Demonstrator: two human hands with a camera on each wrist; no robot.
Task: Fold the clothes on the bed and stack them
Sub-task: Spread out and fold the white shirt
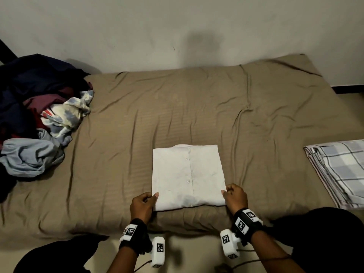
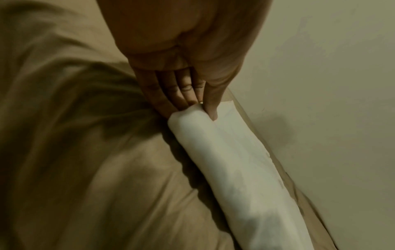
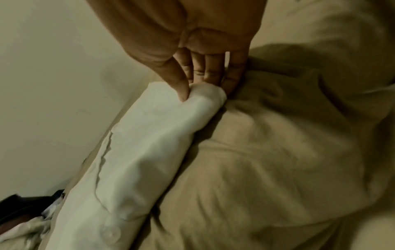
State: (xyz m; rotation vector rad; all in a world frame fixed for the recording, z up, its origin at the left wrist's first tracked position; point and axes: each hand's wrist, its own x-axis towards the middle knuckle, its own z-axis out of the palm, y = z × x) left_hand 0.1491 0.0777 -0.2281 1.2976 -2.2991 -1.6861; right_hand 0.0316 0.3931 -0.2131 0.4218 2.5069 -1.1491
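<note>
The brown bed point(image 1: 137, 125) lies bare on both sides of the folded white shirt point(image 1: 187, 174) and behind it up to the wall point(image 1: 177, 26), leaving open room there. A heap of unfolded clothes point(image 1: 39, 119) blocks the far left end. The folded checked cloth point(image 1: 338, 170) takes the right edge, with bare sheet between it and the shirt.
</note>
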